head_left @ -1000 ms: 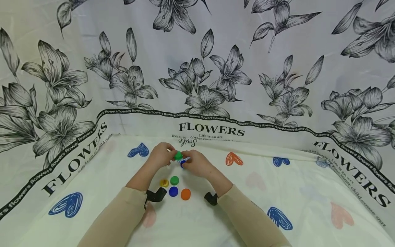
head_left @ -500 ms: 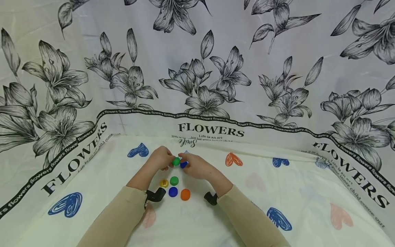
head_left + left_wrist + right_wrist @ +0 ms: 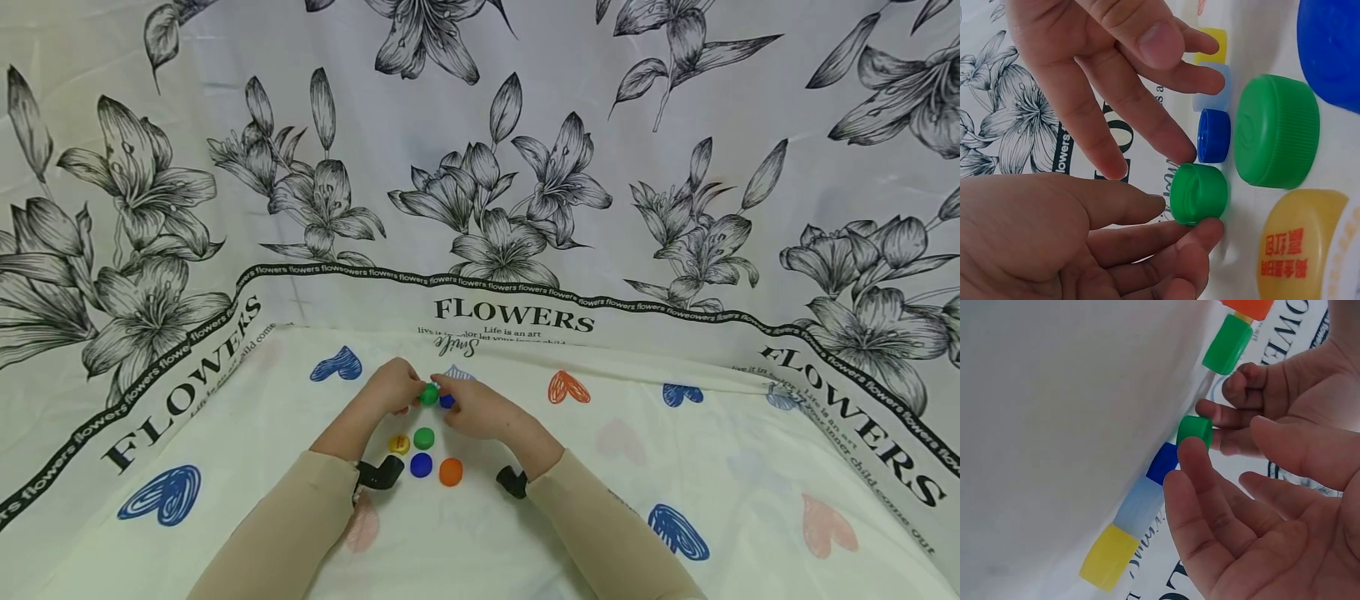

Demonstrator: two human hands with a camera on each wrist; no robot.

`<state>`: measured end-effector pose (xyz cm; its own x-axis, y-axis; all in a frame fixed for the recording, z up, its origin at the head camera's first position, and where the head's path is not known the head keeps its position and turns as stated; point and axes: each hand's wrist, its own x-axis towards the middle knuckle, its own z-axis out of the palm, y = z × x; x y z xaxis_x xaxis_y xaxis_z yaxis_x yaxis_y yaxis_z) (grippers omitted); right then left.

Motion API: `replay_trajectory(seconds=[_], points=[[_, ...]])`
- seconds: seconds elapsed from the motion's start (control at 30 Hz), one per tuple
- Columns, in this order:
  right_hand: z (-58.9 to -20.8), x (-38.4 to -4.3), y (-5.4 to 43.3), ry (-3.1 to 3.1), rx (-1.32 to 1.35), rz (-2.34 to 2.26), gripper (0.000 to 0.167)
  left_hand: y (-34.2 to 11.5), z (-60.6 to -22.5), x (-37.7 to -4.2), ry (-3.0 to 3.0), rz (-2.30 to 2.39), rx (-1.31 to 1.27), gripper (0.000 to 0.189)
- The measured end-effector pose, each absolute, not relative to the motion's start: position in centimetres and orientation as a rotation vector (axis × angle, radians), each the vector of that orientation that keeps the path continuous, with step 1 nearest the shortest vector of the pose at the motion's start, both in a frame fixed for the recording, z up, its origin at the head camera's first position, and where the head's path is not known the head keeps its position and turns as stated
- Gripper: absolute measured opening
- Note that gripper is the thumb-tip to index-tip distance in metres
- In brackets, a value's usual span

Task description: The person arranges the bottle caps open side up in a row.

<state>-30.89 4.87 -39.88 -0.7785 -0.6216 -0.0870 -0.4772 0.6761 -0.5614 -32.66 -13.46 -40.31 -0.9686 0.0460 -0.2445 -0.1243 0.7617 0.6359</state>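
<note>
A small green bottle cap (image 3: 1200, 195) stands on its edge on the cloth, its hollow side showing in the left wrist view. My left hand (image 3: 392, 386) has thumb and fingertips curled about its near side. From the other side, a fingertip of my right hand (image 3: 480, 407) touches the cap, while the other fingers reach out loosely. Right against the green cap is a blue cap (image 3: 1163, 462), followed in a row by a light blue cap (image 3: 1139, 505) and a yellow cap (image 3: 1109, 556). In the head view, my right hand hides the light blue and yellow ones.
Closer to me lie a gold-yellow cap (image 3: 399, 444) with red print, another green cap (image 3: 423, 438), another blue cap (image 3: 422, 465) and an orange cap (image 3: 451, 472). White cloth (image 3: 480, 542) with printed hearts covers the table. Behind it hangs a flower-print curtain (image 3: 517, 308).
The green cap has come down toward me and a little left in my left hand, beside the blue cap. My right fingers have shifted slightly; the loose caps have stayed put.
</note>
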Motion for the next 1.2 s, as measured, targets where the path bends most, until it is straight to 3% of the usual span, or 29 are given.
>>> replay_trajectory(seconds=[0.77,0.87,1.07,1.2], points=[[-40.1,-30.9,5.2,2.607,-0.867,-0.755,0.066,-13.5,-39.9,-32.0,2.755,0.862,-0.034,0.026],[-40.1,-30.7,5.2,2.66,-0.868,-0.735,0.056,-13.6,-39.6,-31.7,2.792,0.759,0.03,0.028],[-39.7,-29.8,4.9,2.682,-0.832,-0.585,0.017,-13.6,-38.5,-29.5,2.725,0.525,0.218,0.026],[-39.2,-29.1,4.5,2.663,-0.794,-0.441,0.01,-12.7,-37.6,-28.2,2.647,0.423,0.244,0.023]])
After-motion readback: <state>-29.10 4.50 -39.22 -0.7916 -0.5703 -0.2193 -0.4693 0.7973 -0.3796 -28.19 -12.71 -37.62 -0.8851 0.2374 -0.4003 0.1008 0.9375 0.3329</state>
